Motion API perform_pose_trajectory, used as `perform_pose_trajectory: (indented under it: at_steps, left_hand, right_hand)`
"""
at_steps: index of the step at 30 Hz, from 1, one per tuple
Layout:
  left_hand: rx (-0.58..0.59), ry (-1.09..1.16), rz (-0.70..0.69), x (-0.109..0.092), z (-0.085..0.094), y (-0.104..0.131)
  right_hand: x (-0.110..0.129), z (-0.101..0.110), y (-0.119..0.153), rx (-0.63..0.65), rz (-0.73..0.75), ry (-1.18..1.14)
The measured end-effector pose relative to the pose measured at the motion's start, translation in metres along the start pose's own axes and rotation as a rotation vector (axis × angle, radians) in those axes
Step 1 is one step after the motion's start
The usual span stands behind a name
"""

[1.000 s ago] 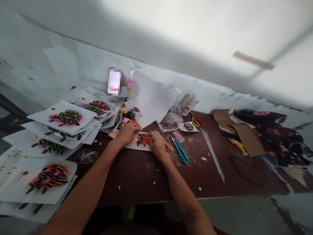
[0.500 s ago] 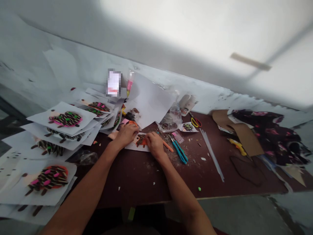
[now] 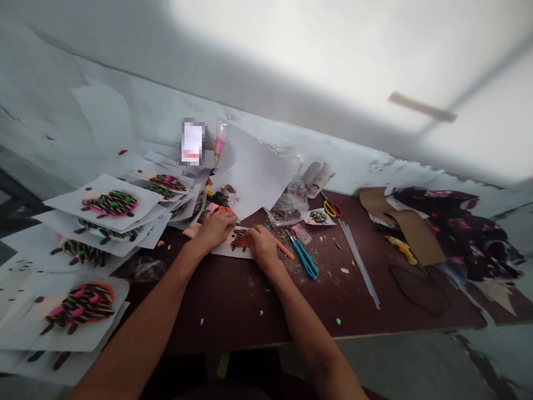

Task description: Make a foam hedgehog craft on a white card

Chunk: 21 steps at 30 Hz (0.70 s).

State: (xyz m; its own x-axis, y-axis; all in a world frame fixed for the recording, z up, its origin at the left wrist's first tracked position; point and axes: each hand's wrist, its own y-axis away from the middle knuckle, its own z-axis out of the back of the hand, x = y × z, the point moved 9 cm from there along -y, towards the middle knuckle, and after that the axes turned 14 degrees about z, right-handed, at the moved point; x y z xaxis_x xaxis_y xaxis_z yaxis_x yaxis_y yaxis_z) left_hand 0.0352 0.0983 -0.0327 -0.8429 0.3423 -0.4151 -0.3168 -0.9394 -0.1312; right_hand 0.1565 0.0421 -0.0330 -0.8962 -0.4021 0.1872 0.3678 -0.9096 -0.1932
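Observation:
In front of me on the table lies a small white card (image 3: 220, 250) bearing a hedgehog figure (image 3: 239, 239) with an orange body, dark stripes and brown feet. My left hand (image 3: 215, 229) is at the card's upper left, fingers curled together; what they hold, if anything, is hidden. An orange piece (image 3: 226, 210) shows just beyond those fingers. Over the card's right end, my right hand (image 3: 261, 244) has its fingers bunched at the hedgehog's right side, and their tips are hidden. Right of that hand lies an orange stick (image 3: 285, 249).
Stacked hedgehog pictures (image 3: 110, 203) fill the left side. Turquoise-handled pliers (image 3: 306, 258), yellow-and-red scissors (image 3: 332, 208), another hedgehog card (image 3: 320, 216) and clear glue sticks (image 3: 360, 264) lie to the right. Farther right are a yellow glue gun (image 3: 402, 250) and dark floral cloth (image 3: 453, 228).
The view has shifted very slightly. Both hands stay in nearly the same place at the card, with no other visible change.

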Motion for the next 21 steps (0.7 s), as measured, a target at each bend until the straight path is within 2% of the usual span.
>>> perform_pose_trajectory:
  at_steps: [5, 10, 14, 18, 21]
  left_hand:
    - [-0.008, 0.034, -0.024, 0.002, -0.002, -0.001]
    - [-0.012, 0.055, -0.043, 0.004, -0.003, -0.002]
    - [-0.013, 0.053, -0.035, 0.004, -0.001, -0.003]
    - [-0.013, 0.053, -0.040, 0.002, 0.000, -0.002]
    - [-0.017, 0.053, -0.030, 0.003, -0.001, -0.003]
  right_hand:
    - [-0.007, 0.017, 0.007, -0.107, -0.052, -0.032]
    - [-0.050, 0.029, 0.018, -0.129, -0.273, 0.068]
    - [-0.075, 0.031, 0.021, -0.093, -0.354, 0.096]
    - [-0.078, 0.028, 0.017, -0.042, -0.361, 0.075]
    - [-0.076, 0.029, 0.015, -0.054, -0.368, 0.063]
